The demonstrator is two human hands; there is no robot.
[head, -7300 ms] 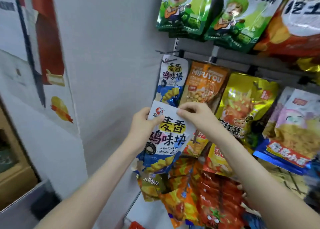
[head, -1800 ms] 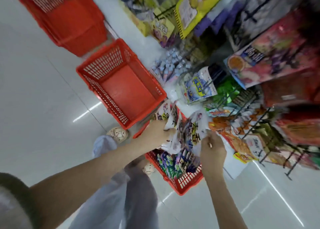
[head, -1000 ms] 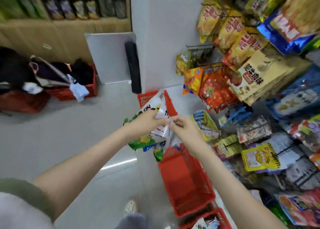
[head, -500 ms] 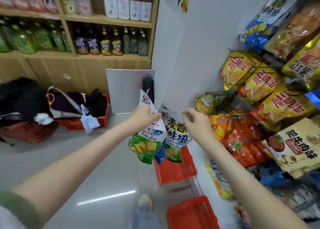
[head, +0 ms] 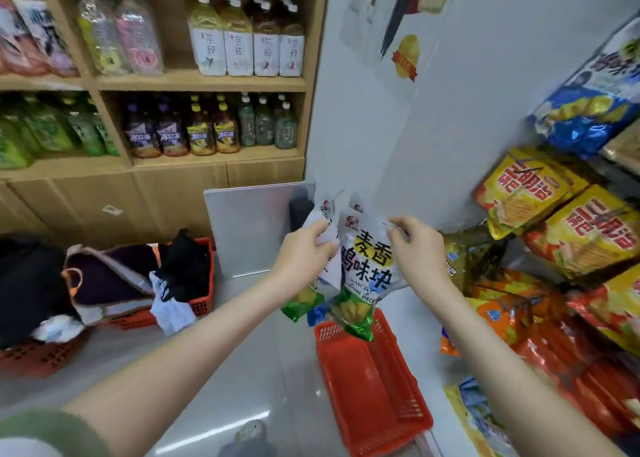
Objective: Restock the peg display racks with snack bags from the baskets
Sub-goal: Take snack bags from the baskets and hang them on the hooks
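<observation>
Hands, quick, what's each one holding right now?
Left hand: closed, gripping the bunch of snack bags by their tops.
Right hand: closed, pinching the front snack bag at its top corner.

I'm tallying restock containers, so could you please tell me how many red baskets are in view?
3: an empty red basket on the floor; a clothes-filled basket before the wooden shelves; a third basket at the left edge, partly covered. More may be hidden.
</observation>
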